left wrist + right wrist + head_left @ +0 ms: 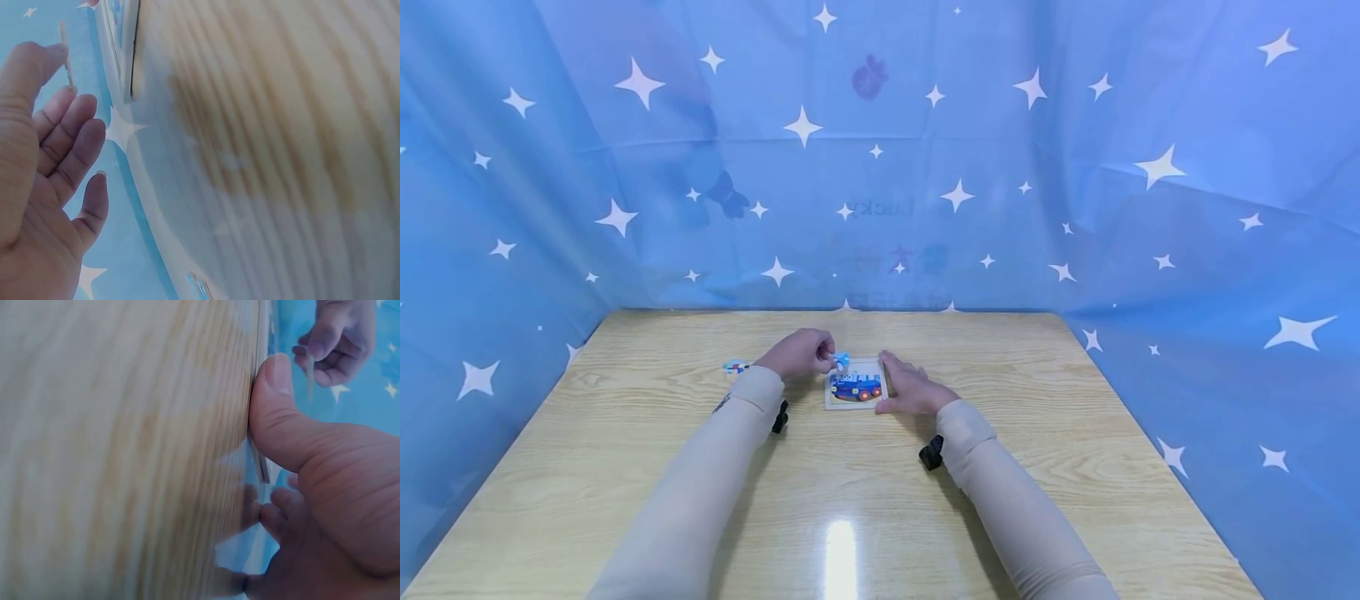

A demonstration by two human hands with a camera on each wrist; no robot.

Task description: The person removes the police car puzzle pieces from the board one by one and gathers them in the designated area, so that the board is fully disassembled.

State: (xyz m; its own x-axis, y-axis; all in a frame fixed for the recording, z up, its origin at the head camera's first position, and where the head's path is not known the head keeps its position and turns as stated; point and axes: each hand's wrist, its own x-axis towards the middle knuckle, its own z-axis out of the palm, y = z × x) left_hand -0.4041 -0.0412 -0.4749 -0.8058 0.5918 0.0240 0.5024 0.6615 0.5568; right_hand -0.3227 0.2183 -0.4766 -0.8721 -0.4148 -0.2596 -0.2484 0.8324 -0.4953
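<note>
A framed picture puzzle board (826, 400) lies flat on the table, with a blue vehicle picture (854, 388) filling its lower part. Above its upper left corner, my left hand (800, 354) pinches a small blue-and-white puzzle piece (841, 361) between thumb and fingertip. Edge-on in the left wrist view, that puzzle piece (66, 56) shows as a thin pale strip, the other fingers loosely bent. My right hand (916, 390) holds the board's right side, thumb by the near corner and fingers toward the far one. The right thumb (275, 406) lies against the board's edge.
More colourful puzzle pieces (735, 366) lie on the wooden table (790, 508) left of the board, partly behind my left wrist. A blue star-patterned curtain (880, 167) hangs along the table's back and sides. Each wrist carries a black camera (932, 452).
</note>
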